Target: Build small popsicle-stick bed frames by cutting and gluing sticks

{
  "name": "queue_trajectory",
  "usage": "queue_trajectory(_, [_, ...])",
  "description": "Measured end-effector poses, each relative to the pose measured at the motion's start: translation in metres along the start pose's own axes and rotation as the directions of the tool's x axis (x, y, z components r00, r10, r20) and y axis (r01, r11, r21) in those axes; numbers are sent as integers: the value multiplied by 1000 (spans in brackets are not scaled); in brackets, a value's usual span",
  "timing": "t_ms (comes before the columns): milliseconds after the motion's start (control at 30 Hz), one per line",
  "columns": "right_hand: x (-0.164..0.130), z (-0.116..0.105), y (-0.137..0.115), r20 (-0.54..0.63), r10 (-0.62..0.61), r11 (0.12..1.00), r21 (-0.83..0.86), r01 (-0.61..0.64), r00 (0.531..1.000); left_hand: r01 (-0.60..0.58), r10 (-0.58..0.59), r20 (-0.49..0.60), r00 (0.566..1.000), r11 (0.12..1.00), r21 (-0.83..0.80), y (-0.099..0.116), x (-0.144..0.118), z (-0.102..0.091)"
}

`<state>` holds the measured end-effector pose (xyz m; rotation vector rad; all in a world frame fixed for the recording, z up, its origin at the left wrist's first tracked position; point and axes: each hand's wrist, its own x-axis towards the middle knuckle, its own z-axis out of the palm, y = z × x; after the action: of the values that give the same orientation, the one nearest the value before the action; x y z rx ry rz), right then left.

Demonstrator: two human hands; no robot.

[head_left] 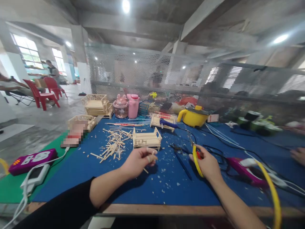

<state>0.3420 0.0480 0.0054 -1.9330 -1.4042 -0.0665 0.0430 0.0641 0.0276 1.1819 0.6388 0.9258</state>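
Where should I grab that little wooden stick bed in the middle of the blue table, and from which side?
Probably take the little bed by its two long side rails, coming straight down from above. It stands upright on the blue table, just beyond the left hand, with loose sticks on its left. The corner posts look thin, so pinching the rails seems safer.

The little stick bed (pixel 147 139) sits on the table (pixel 157 187), behind the left hand (pixel 138 162). The stick pile (pixel 114 144) lies to its left. The pot (pixel 193 116) stands far back, right of it.
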Motion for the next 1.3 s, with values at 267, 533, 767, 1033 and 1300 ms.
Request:
queue_trajectory(267, [-19,-10,-43,59,-283,857,463,224,957,114,-113,-25,993,993,14,1,-1,-2])
queue_trajectory(533, [-43,-5,-147,450,-291,698,704,-134,844,-228,185,141,973,880,418,-2,-7,-10])
queue_trajectory(767, [-47,-3,-159,371,-290,669,738,-90,882,-311,238,200,950,758,573,2,-13,-10])
queue_trajectory(1033, [-48,1,-165,357,-283,689,721,-71,890,-373,255,272,928,644,668,3,-14,-10])
queue_trajectory(1300, [-44,3,-158,306,-339,686,727,11,890,-376,335,189,923,681,629,7,-14,-11])
